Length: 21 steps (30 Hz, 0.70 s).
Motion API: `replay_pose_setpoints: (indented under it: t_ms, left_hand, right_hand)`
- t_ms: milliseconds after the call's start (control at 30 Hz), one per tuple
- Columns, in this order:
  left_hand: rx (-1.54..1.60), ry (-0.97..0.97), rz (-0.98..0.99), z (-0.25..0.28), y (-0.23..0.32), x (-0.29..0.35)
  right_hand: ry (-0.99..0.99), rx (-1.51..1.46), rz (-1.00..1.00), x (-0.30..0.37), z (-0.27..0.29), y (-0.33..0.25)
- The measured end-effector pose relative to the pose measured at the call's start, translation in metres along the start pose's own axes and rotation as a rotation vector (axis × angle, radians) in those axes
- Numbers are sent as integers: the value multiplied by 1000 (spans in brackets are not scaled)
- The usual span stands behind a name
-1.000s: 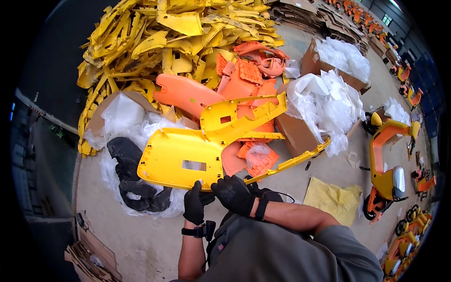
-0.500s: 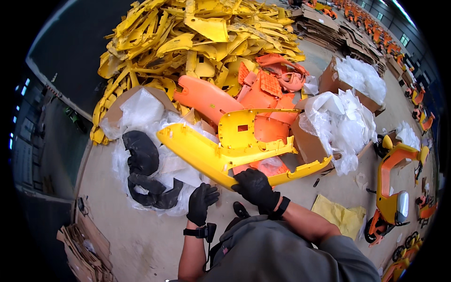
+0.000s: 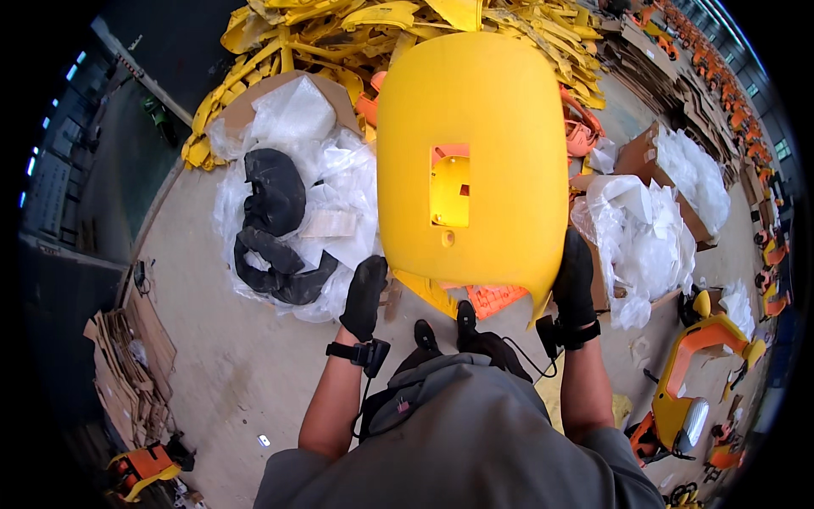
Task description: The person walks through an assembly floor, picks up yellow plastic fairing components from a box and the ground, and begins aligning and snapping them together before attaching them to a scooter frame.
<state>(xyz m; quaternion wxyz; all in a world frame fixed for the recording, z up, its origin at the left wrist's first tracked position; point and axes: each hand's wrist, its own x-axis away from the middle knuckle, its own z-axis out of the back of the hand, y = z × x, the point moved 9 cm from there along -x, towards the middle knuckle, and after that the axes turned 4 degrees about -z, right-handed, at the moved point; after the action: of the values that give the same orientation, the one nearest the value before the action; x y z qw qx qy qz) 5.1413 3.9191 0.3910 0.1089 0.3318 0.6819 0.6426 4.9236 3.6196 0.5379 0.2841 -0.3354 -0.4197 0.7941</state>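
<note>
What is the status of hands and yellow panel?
Right hand apparently holding yellow panel, right edge. Left hand beside its lower left, contact unclear. Panel partly hides orange parts behind.

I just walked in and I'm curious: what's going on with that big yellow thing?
A person is holding up a yellow panel. The gloved right hand grips its right edge; the gloved left hand is by its lower left side, though I can't tell if it touches. Beyond lies a pile of yellow parts, with crumpled clear plastic at the left.
</note>
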Motion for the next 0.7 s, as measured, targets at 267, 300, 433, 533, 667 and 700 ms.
replay_pose_setpoints:
  t_ms: [267, 300, 433, 533, 667, 700]
  left_hand:
    - [-21, -270, -210, -40, 55, -4]
    - [-59, -296, -241, -45, 63, -2]
    - [75, -291, -237, -62, 90, 5]
    - [129, -327, -314, -72, 105, 5]
    - [-2, -321, -393, -80, 117, 4]
    - [-44, -322, -416, -83, 121, 6]
  right_hand:
    - [-35, 248, 61, -4, 15, -21]
    - [-24, 228, 56, -4, 18, -22]
    - [13, 116, 16, -3, 32, -6]
    - [91, -385, -131, -4, 37, 18]
    - [52, -69, -22, -7, 46, 27]
    - [71, -78, -7, -7, 46, 24]
